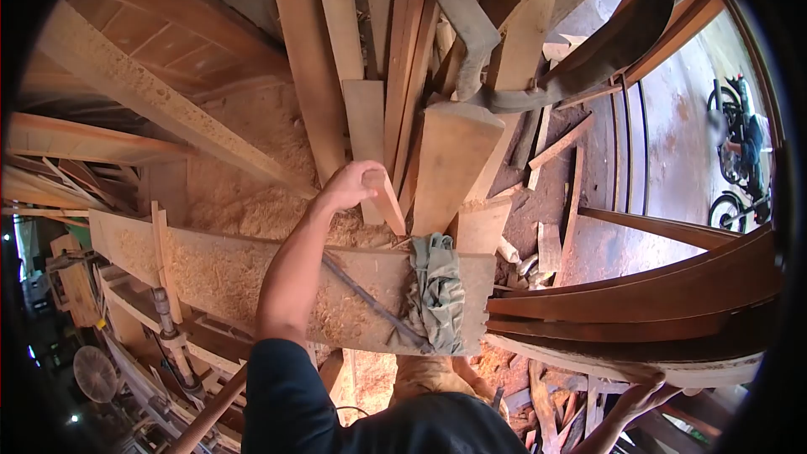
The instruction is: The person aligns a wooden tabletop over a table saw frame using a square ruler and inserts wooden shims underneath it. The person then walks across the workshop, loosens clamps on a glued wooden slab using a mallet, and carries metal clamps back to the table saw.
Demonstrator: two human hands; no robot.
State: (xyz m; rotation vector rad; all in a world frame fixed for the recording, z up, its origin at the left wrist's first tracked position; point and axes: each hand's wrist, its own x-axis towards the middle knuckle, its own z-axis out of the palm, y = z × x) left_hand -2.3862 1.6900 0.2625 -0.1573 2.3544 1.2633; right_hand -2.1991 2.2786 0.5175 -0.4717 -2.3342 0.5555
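My left hand [346,186] is closed around one end of a short wooden block [387,204], tilted with its far end pointing down to the right. Upright boards [458,164] lean just beyond it. Below the block, a wide plank [370,277] dusted with shavings lies across the view. A crumpled grey-green cloth [437,290] drapes over the plank, and a thin dark rod [370,296] lies beside it. At the lower right, my right hand [643,398] is at the near edge of a curved board [580,355], fingers stretched out and partly hidden.
A curved metal band [580,92] arches over the leaning boards. Sawdust covers the ground at left [244,160], with a long beam [160,92] slanting across. Offcuts [551,248] litter the right side. Beyond a wooden frame, a person is beside a motorcycle [730,147]. A fan [94,372] stands lower left.
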